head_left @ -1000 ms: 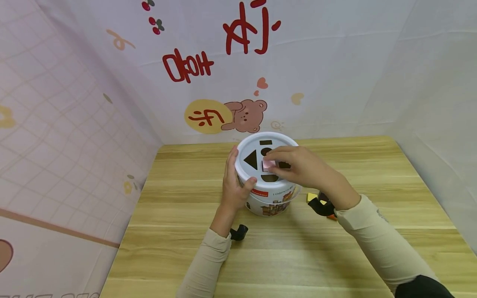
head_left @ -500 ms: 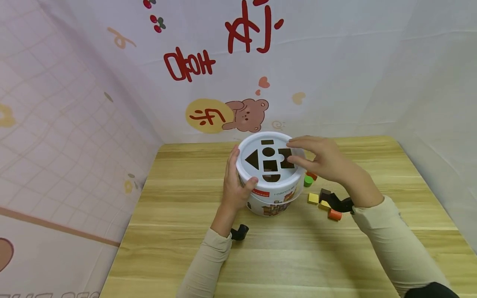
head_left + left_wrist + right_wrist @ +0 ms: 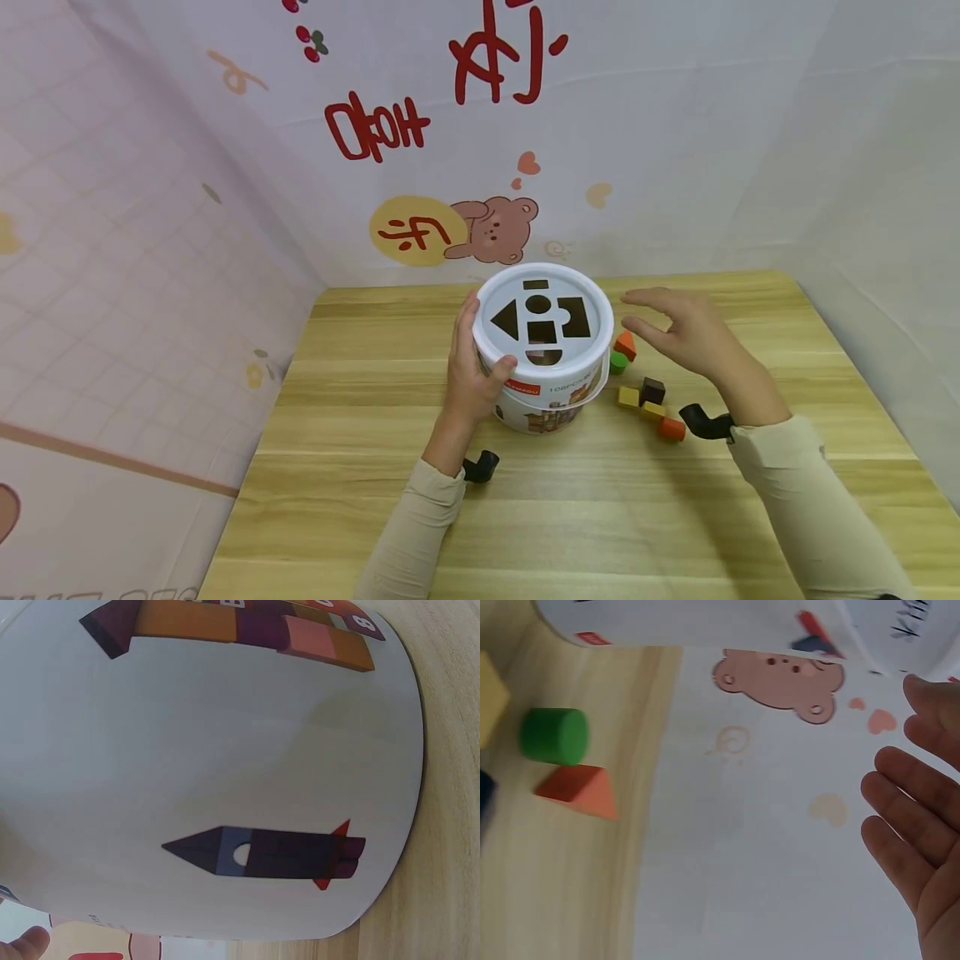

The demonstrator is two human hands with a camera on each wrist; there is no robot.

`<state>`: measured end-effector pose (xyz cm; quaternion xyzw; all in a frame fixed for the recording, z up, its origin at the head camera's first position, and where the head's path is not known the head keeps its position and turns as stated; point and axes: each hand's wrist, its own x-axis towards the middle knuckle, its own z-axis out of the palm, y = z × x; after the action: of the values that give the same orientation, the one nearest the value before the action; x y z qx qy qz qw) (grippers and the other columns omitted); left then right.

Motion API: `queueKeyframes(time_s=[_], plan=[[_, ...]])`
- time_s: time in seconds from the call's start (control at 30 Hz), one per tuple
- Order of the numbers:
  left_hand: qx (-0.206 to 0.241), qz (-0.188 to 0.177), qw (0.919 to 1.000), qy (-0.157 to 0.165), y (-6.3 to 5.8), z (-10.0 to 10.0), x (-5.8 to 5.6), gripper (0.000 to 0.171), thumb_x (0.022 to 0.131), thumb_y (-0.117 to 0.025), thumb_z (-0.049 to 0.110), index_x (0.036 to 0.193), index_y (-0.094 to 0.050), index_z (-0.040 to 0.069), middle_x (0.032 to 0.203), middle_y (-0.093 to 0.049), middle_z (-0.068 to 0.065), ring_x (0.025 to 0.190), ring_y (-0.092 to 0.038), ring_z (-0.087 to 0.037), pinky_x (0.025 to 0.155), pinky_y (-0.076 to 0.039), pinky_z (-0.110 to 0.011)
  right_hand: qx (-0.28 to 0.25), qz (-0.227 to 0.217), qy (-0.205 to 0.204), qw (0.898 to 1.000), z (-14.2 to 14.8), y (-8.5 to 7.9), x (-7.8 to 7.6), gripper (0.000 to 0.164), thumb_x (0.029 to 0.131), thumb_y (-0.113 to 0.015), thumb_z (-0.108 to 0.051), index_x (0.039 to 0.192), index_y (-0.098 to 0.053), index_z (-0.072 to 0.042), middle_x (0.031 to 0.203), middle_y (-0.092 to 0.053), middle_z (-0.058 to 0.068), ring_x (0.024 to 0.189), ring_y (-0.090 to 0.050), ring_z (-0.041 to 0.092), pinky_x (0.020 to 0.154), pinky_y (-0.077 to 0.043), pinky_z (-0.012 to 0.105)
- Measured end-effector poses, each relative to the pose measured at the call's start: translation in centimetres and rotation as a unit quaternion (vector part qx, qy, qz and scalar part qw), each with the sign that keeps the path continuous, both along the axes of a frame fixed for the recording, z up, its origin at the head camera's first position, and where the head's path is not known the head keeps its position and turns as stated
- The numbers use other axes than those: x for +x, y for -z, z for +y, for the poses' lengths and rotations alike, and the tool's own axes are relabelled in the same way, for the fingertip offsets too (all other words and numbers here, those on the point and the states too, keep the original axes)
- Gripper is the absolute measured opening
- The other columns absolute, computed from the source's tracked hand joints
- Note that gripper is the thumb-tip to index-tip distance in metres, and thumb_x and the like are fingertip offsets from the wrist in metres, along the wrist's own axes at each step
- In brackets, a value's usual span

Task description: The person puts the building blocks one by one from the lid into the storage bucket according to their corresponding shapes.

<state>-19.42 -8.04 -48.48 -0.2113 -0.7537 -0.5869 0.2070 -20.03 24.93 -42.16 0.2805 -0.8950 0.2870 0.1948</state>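
Observation:
A white lidded bucket stands upright on the table, its lid pierced by several shaped holes. My left hand holds the bucket's left side near the rim, thumb at the front. To the right of the lid, my right hand hovers with nothing in it, fingers extended. Beneath it lie an orange triangular block, a green cylinder block, a dark cube block, two yellow blocks and an orange cylinder block. Printed block pictures cover the bucket wall.
The wooden table reaches back to a white printed curtain close behind the bucket. Another curtain rises along the left side. A thin white bail handle hangs down the bucket's right front.
A pink block that my right hand held at the square hole is gone from the lid. That hand has moved right, off the lid, uncovering the loose blocks. The left hand keeps its place.

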Motion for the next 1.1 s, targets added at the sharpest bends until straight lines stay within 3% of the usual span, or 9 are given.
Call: queueKeyframes(time_s=[0.23,0.63,0.87,1.1], plan=[[-0.004,-0.001,1.0,0.0,0.0,0.0,0.1,0.105,0.088,-0.056,0.082,0.164,-0.031,0.014,0.172,-0.026,-0.002,0.152,-0.035,-0.023,0.12,-0.034,-0.054,0.002,-0.008,-0.006,1.0,0.3,4.0,0.0,0.039,0.082,-0.086,0.002,0.12,-0.076,0.002,0.116,-0.076,0.019,0.109,-0.071,0.043,0.088,-0.057,0.06],[-0.004,0.001,1.0,0.001,0.0,0.0,0.2,0.107,0.088,-0.056,0.083,0.164,-0.031,0.013,0.172,-0.026,-0.002,0.152,-0.035,-0.023,0.121,-0.034,-0.053,0.008,-0.051,0.001,0.999,0.8,8.1,-0.4,0.031,0.087,-0.083,0.0,0.118,-0.077,0.001,0.114,-0.077,0.019,0.108,-0.072,0.042,0.091,-0.057,0.061],[-0.006,0.002,1.0,-0.003,-0.1,0.0,0.1,0.107,0.087,-0.054,0.085,0.164,-0.031,0.013,0.171,-0.027,-0.004,0.152,-0.036,-0.024,0.121,-0.034,-0.053,0.011,-0.102,0.008,0.995,0.9,9.9,-0.4,0.028,0.091,-0.08,-0.002,0.119,-0.076,0.002,0.108,-0.077,0.017,0.103,-0.072,0.04,0.091,-0.057,0.06],[-0.008,-0.001,1.0,-0.004,-0.1,0.1,0.1,0.108,0.087,-0.054,0.085,0.163,-0.031,0.013,0.171,-0.027,-0.003,0.152,-0.036,-0.024,0.121,-0.034,-0.054,0.008,-0.113,0.008,0.994,0.8,10.7,-0.3,0.029,0.091,-0.08,-0.001,0.12,-0.076,0.001,0.103,-0.077,0.014,0.094,-0.072,0.034,0.086,-0.057,0.056]])
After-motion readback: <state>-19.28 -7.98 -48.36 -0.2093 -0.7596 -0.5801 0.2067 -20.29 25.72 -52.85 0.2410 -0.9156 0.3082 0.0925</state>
